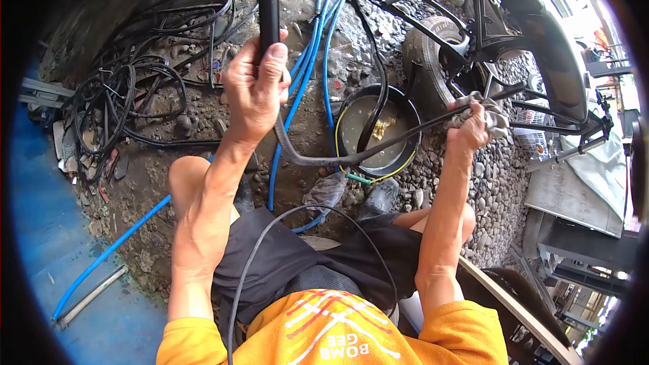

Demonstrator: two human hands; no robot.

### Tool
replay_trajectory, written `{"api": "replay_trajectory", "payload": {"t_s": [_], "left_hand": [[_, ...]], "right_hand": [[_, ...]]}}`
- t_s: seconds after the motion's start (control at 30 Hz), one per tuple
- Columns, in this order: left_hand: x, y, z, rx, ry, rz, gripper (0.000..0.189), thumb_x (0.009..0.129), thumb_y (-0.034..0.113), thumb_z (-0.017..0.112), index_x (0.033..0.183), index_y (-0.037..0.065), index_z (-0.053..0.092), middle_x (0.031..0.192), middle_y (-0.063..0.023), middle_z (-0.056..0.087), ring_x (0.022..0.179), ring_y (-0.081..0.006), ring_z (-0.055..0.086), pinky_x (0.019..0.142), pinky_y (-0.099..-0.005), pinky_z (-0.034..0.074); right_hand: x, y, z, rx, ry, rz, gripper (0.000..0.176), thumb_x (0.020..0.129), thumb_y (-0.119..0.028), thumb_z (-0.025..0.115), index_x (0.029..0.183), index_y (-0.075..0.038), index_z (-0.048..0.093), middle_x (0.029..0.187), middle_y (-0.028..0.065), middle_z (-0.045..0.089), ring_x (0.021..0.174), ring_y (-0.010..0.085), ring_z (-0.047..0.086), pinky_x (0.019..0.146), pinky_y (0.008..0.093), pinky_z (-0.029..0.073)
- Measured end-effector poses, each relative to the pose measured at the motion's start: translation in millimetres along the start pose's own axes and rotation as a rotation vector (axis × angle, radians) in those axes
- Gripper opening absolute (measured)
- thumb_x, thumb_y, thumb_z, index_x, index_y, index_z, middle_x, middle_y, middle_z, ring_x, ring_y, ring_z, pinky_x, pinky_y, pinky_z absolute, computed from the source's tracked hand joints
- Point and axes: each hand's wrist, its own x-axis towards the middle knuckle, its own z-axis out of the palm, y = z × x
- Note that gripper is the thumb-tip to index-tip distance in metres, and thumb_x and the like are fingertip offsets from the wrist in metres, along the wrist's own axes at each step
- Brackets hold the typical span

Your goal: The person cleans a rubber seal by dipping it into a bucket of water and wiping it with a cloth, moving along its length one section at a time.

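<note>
My left hand [257, 84] is wrapped round a long black tube [269, 0] that rises past the top edge of the view. Below that hand the tube bends sharply and runs right, over a black bucket [341, 136] of murky water. My right hand [471, 125] is closed on a crumpled grey rag [497, 122], which is pressed around the tube's right-hand stretch. In the bucket lies a yellowish sponge-like lump [384, 126], and a second black hose [374, 54] dips into the water.
Coiled black hoses [132, 84] lie at the left, and blue hoses [297, 94] run across the dirt. A tyre [424, 54] with a black metal frame [481, 20] stands at upper right. Gravel [490, 196] covers the right side. A thin black cable [251, 257] loops over my lap.
</note>
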Motion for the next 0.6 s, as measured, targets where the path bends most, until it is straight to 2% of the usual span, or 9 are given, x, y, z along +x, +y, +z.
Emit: {"api": "replay_trajectory", "payload": {"t_s": [0.1, 0.17, 0.27, 0.47, 0.6], "left_hand": [[-10.1, -2.5, 10.4, 0.029, -0.016, -0.140, 0.031, 0.103, 0.024, 0.056, 0.121, -0.001, 0.057, 0.069, 0.0026, 0.048, 0.051, -0.0037, 0.044, 0.042, -0.0200, 0.037], [-14.5, -17.9, 10.8, -0.027, -0.048, -0.142, 0.030, 0.103, 0.022, 0.057, 0.121, -0.001, 0.055, 0.074, -0.0009, 0.051, 0.057, -0.0070, 0.050, 0.046, -0.0234, 0.046], [-17.8, -37.2, 14.7, -0.136, -0.073, -0.185, 0.031, 0.103, 0.022, 0.056, 0.123, -0.001, 0.051, 0.076, -0.0028, 0.052, 0.060, -0.0101, 0.053, 0.050, -0.0273, 0.051], [-19.0, -60.5, 19.2, -0.172, -0.088, -0.370, 0.034, 0.102, 0.021, 0.057, 0.124, -0.004, 0.049, 0.079, -0.0052, 0.054, 0.062, -0.0127, 0.057, 0.052, -0.0296, 0.055], [-26.4, -69.6, 23.8, -0.173, -0.100, -0.422, 0.035, 0.102, 0.021, 0.057, 0.124, -0.004, 0.048, 0.081, -0.0056, 0.054, 0.063, -0.0130, 0.058, 0.052, -0.0303, 0.057]], "right_hand": [[11.6, -18.7, -1.0, 0.023, 0.065, -0.199, 0.009, 0.085, 0.003, 0.063, 0.092, 0.000, 0.058, 0.074, 0.0115, 0.064, 0.052, 0.0224, 0.063, 0.044, 0.0370, 0.060], [12.6, -38.9, 3.5, 0.050, 0.206, -0.214, 0.013, 0.084, 0.004, 0.065, 0.095, 0.001, 0.058, 0.078, 0.0120, 0.065, 0.054, 0.0232, 0.064, 0.045, 0.0377, 0.060], [24.1, -58.0, -5.7, 0.042, 0.289, -0.294, 0.019, 0.083, 0.002, 0.067, 0.099, 0.001, 0.058, 0.088, 0.0134, 0.066, 0.060, 0.0259, 0.065, 0.049, 0.0373, 0.061], [24.2, -66.7, -9.9, -0.006, 0.341, -0.359, 0.016, 0.082, 0.002, 0.067, 0.096, 0.000, 0.060, 0.088, 0.0129, 0.066, 0.061, 0.0239, 0.064, 0.046, 0.0356, 0.059], [18.1, -61.3, -2.7, -0.036, 0.369, -0.440, 0.016, 0.080, 0.005, 0.068, 0.093, 0.000, 0.060, 0.083, 0.0121, 0.066, 0.053, 0.0214, 0.062, 0.039, 0.0320, 0.055]]}}
